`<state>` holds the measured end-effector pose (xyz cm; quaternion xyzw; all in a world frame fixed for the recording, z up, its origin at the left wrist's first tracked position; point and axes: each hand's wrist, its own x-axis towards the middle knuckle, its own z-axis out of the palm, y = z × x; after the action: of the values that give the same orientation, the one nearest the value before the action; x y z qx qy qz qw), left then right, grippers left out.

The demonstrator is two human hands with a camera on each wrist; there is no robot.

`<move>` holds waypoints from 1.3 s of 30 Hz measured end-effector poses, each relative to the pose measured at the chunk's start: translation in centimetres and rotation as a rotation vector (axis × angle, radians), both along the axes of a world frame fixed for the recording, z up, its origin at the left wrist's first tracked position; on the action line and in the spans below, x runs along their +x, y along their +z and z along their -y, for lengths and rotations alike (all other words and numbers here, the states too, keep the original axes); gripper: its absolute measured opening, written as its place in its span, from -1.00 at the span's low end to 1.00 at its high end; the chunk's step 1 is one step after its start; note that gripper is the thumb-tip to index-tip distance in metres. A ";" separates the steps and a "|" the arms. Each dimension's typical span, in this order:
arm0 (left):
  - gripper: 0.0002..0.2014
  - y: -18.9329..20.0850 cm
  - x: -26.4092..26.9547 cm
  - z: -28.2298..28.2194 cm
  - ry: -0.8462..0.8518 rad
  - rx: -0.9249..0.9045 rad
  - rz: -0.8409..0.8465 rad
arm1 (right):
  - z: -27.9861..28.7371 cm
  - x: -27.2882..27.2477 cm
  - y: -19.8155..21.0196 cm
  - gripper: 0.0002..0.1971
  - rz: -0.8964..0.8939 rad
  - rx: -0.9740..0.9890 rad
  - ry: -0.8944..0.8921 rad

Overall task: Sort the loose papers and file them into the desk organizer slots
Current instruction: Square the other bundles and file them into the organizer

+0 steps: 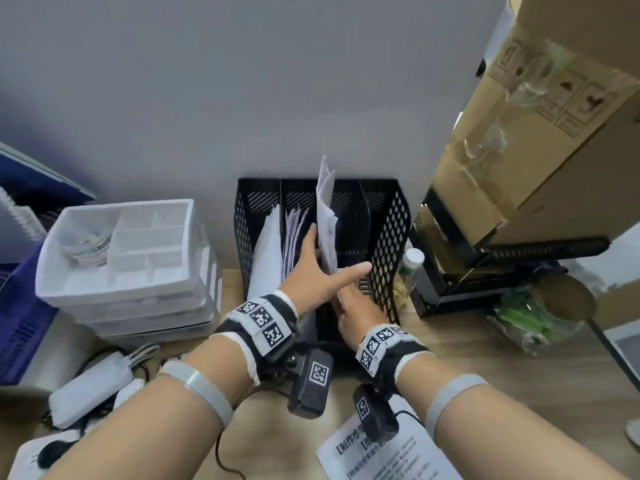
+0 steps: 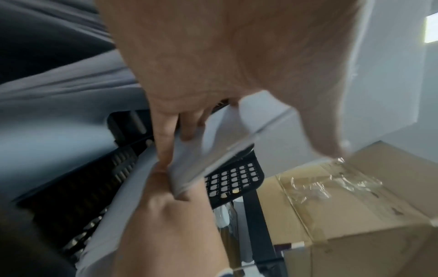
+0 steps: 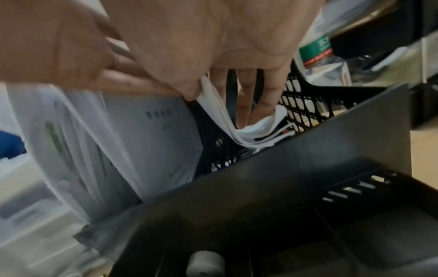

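The sheaf of papers (image 1: 326, 216) stands upright at the centre of the frame, its lower end dipping into the right half of the black mesh organizer (image 1: 391, 237); which slot, I cannot tell. The right hand (image 1: 356, 306) pinches its bottom edge between thumb and fingers. The left hand (image 1: 317, 271) lies flat against its left face, fingers straight. Filed papers (image 1: 270, 247) fill the two left slots. A printed sheet (image 1: 381, 455) lies on the counter (image 1: 485, 358), bottom centre.

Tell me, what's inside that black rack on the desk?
The rack has white papers standing in its two left slots. Further right, the right hand pinches another stack and the left hand steadies it. The hands hide the slot bottoms.
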<state>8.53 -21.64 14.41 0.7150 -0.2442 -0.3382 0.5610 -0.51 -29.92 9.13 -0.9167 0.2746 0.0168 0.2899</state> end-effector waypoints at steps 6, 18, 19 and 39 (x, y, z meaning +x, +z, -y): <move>-0.55 0.7 0.2 0.1 0.144 0.159 0.368 | -1.0 1.1 -0.6 -0.11 0.073 0.043 -0.010; -0.75 -0.2 -0.1 -0.4 0.129 0.271 0.457 | 1.4 1.3 -2.8 -0.34 -0.182 -0.075 -0.158; -0.81 -0.6 -0.4 -0.5 0.123 0.284 0.473 | 1.6 1.3 -3.1 -0.37 -0.145 -0.049 -0.206; -0.65 -12.8 -11.7 -6.0 -0.331 0.863 0.016 | 1.5 -24.1 -10.5 -0.58 -0.645 0.130 -0.437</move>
<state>-3.14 -15.64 1.63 0.8373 -0.1962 -0.4882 0.1484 -24.58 -31.45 -1.36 -0.7640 0.5387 0.2593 0.2429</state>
